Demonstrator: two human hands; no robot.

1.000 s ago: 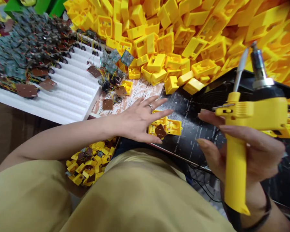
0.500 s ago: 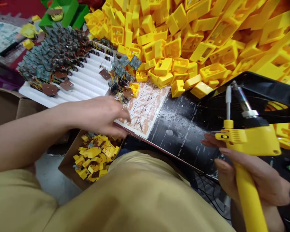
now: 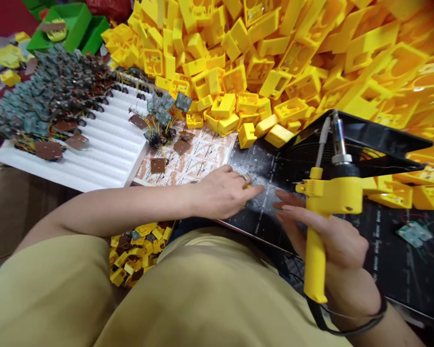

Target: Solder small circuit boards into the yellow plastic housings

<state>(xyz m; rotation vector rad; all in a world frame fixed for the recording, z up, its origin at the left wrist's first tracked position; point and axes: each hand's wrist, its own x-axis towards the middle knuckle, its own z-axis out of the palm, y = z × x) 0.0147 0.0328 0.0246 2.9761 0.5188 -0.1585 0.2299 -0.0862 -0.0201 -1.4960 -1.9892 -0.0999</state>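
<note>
**Right hand** (image 3: 332, 241): closed round the grip of a soldering gun (image 3: 325, 197), with the first two fingers stretched out flat toward the left.

**Soldering gun:** yellow plastic body, with a dark collar and a metal barrel. The long axis is near upright, with the grip down in the palm and the tip up, tilted slightly away. It stands over the black mat (image 3: 401, 260), just right of the left hand.

**Left hand** (image 3: 226, 192): palm down on the mat's near edge, fingers pressed together and pointing at the right hand's fingertips, close but apart. A ring shows on one finger. A sliver of yellow shows under the fingers; whether it is gripped cannot be told.

**Around:**
- heap of yellow housings (image 3: 275, 48) behind
- printed sheet (image 3: 195, 159)
- white ribbed tray (image 3: 104, 144) bearing wired boards (image 3: 50, 91), to the left
- box of yellow parts (image 3: 137, 246) below the left forearm
- green bins (image 3: 72, 24) at the far left
</note>
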